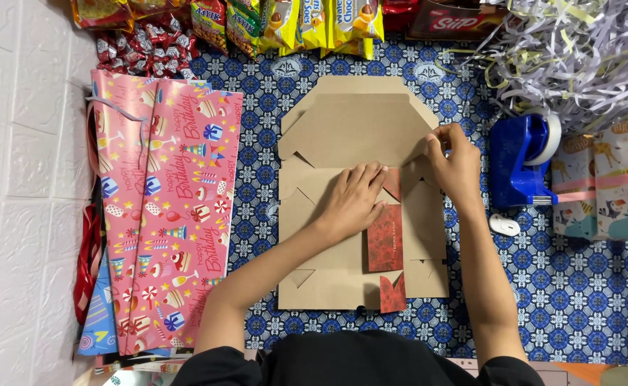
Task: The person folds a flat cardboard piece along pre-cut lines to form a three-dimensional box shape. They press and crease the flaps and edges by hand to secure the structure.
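Left hand point(353, 199) lay flat, fingers together, pressing down on the brown cardboard blank point(360, 200) near the middle of the blue patterned surface point(557, 286), its fingertips just touching the top of a red patterned strip point(385, 239) that ran down toward the near edge. Right hand point(455, 163) pinched a fold of the blank's right flap between thumb and fingers, at the crease where the wide upper panel met the side.

Judging by its look, the blank was light and thin yet fairly stiff, with scored creases that should bend cleanly and edges that could dent or tear if pulled hard. It would likely slide on the surface unless pinned flat by a palm; flaps seemed best taken close to their creases.

Pink gift bags point(167, 214) lay toward the left edge, a blue tape dispenser point(520, 161) toward the right, shredded paper point(578, 57) at the far right corner.
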